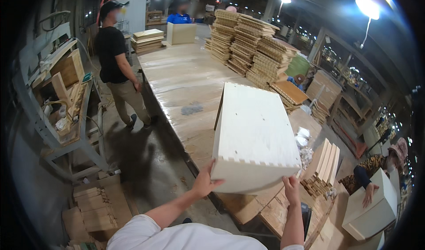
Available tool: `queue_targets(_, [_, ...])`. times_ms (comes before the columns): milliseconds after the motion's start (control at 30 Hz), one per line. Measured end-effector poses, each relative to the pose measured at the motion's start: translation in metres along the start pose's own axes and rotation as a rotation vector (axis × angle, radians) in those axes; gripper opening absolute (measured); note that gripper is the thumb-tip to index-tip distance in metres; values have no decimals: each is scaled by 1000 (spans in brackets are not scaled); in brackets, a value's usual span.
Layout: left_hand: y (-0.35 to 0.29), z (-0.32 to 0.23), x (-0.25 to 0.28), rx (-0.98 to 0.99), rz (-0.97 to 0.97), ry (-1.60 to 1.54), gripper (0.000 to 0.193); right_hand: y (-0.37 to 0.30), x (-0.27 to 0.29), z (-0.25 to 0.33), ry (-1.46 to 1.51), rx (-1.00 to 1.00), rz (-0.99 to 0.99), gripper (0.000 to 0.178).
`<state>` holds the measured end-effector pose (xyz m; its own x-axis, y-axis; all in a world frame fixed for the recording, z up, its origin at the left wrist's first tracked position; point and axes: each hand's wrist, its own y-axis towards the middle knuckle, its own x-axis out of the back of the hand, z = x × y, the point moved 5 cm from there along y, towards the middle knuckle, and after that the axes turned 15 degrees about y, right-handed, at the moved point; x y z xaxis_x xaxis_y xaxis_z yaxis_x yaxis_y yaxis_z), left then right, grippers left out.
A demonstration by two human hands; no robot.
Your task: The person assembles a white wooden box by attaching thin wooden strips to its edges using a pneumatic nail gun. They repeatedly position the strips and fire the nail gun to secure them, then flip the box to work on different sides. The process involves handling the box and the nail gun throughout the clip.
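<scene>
The left hand (206,181) is clamped on the pale wooden box (259,126) over the near end of the table (177,79), while whether the curled right hand (291,190) truly grips I cannot tell, so uneven support could tip the box past the table's left edge or into wood strips (325,159) at its near right.

1 head-worn fisheye view, facing forward and down, hands (205,181) (291,189) near
</scene>
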<state>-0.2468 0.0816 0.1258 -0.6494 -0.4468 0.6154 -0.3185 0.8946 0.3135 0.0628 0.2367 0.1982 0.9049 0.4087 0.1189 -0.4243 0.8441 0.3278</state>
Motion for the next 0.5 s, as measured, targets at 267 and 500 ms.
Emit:
queue_targets(267, [-49,-27,-84,176,-135,-282,71,-108,132,-14,-57,-279,-421,24])
queue_targets(500, [-47,-43,-84,120,-305,-274,61,-203,160,-86,-838,-388,-373,48])
